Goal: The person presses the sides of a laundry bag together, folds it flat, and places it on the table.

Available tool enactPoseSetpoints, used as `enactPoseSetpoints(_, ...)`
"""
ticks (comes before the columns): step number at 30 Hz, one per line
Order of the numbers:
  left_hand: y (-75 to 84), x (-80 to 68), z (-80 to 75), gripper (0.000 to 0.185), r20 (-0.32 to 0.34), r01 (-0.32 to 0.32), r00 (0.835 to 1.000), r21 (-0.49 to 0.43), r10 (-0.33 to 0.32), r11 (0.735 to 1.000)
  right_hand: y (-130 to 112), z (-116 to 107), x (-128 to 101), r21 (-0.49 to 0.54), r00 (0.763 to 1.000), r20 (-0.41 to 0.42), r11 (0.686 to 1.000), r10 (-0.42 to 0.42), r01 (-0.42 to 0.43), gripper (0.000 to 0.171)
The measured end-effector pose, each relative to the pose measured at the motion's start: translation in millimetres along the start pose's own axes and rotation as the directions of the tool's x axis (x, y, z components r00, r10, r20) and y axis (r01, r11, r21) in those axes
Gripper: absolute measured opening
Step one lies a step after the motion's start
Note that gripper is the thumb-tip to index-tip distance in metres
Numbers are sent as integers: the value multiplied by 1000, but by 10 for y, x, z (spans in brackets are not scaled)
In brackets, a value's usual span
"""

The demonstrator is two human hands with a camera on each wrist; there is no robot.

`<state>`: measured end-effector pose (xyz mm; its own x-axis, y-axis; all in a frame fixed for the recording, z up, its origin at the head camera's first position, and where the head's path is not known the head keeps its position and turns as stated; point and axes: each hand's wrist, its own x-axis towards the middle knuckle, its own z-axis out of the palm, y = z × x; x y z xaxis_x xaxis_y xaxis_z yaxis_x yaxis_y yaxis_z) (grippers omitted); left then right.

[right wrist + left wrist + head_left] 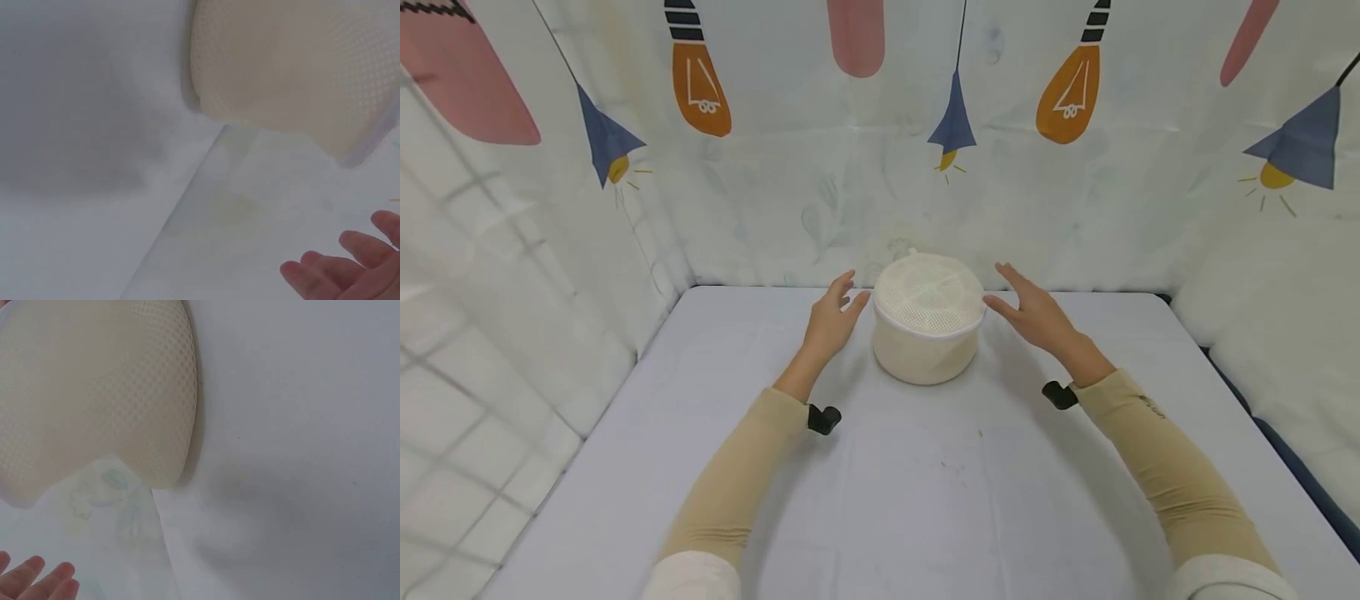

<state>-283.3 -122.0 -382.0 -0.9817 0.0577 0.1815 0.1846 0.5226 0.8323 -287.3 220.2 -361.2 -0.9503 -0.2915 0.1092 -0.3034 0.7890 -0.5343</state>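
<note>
A round cream mesh laundry bag [928,321] with a white rim stands upright toward the back of the white table. My left hand [831,323] is just to its left, fingers extended and thumb toward the bag. On the other side my right hand [1037,315] is held with spread fingers, its thumb tip close to the rim. Neither hand grips the bag; whether a thumb touches it I cannot tell. In the left wrist view the bag's mesh side [137,381] shows above several fingertips [44,581]. The right wrist view has the bag [281,69] above the fingers [362,250].
The white-covered table [910,500] reaches back to a fabric wall [760,192] printed with lamps and bulbs. More white fabric hangs at both sides. A few small specks [951,467] lie on the cloth. Each wrist carries a small black camera [824,419].
</note>
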Motion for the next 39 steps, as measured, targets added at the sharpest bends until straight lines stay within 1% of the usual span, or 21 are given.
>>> enactPoseSetpoints(3, 31, 7, 9, 66, 3, 17, 1000, -45, -17, 999, -23, 16, 4, 36, 1000, 2, 999, 10, -10, 79)
enactPoseSetpoints(6, 59, 20, 19, 64, 5, 35, 999, -79, -35, 996, -41, 34, 13, 106, 1000, 0, 994, 26, -26, 75)
enactPoseSetpoints(10, 82, 56, 38, 62, 12, 63, 998, -141, -62, 988, -60, 52, 37, 225, 998, 4, 972, 66, -66, 70)
enactPoseSetpoints(13, 93, 82, 48, 61, 17, 83, 997, -186, -82, 979, -77, 60, 60, 285, 996, 7, 955, 87, -86, 68)
enactPoseSetpoints(21, 105, 129, 74, 59, 41, 125, 992, -258, -119, 958, -74, 69, 92, 351, 995, 11, 932, 96, -94, 62)
enactPoseSetpoints(24, 117, 138, 80, 59, 50, 136, 991, -274, -127, 952, -63, 86, 94, 419, 994, 37, 901, 103, -109, 62)
enactPoseSetpoints(29, 149, 137, 76, 58, 75, 154, 988, -311, -137, 938, -52, 120, 110, 531, 989, 91, 834, 120, -150, 62)
enactPoseSetpoints(34, 160, 146, 75, 56, 107, 171, 984, -353, -142, 920, -72, 118, 127, 602, 982, 130, 776, 138, -189, 62)
enactPoseSetpoints(39, 172, 147, 72, 55, 137, 180, 981, -383, -137, 906, -92, 103, 129, 643, 979, 150, 738, 138, -203, 64)
